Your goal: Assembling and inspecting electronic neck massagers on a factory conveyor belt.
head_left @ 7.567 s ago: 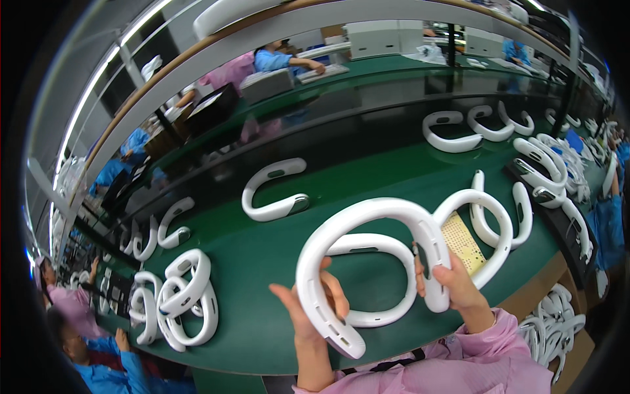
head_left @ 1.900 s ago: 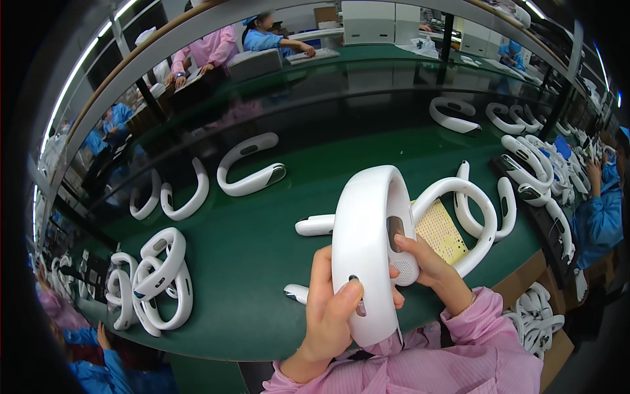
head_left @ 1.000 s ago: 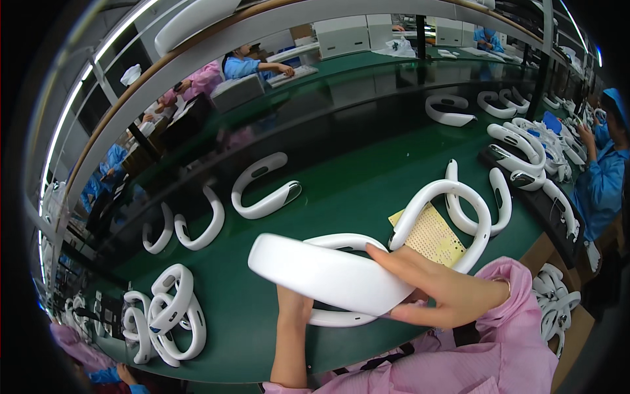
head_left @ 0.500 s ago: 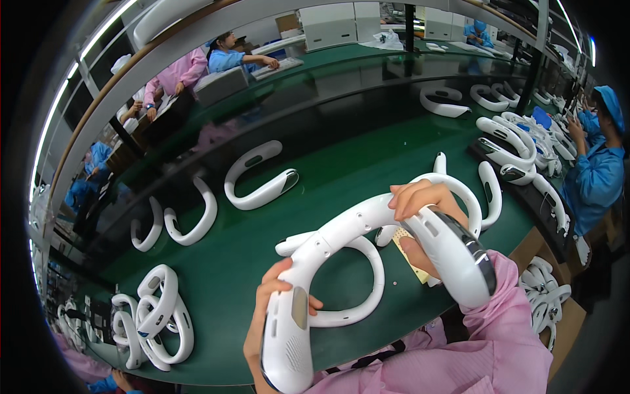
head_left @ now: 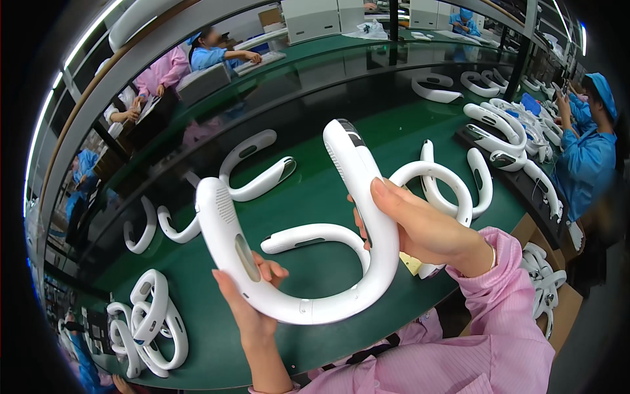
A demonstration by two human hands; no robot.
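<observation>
A U-shaped white band (head_left: 325, 308) is held up above the green worktop (head_left: 220, 335), close to its near edge. Its closed bend faces the person; its two ends point away, toward the far edge. The long axis runs from near edge to far edge, leaning a little left. The left hand (head_left: 252, 305) grips the left arm of the U, thumb outside and fingers inside; the right hand (head_left: 426, 226) is clamped around the right arm, thumb on top.

Below lies a second white band (head_left: 315, 236), partly hidden, its curve turned right. A yellow board (head_left: 409, 262) shows just beside the right hand. Bare green surface stretches left to a stack of white bands (head_left: 152, 322) at the near left corner. Toward the right edge, a black tray (head_left: 518, 178) limits the room.
</observation>
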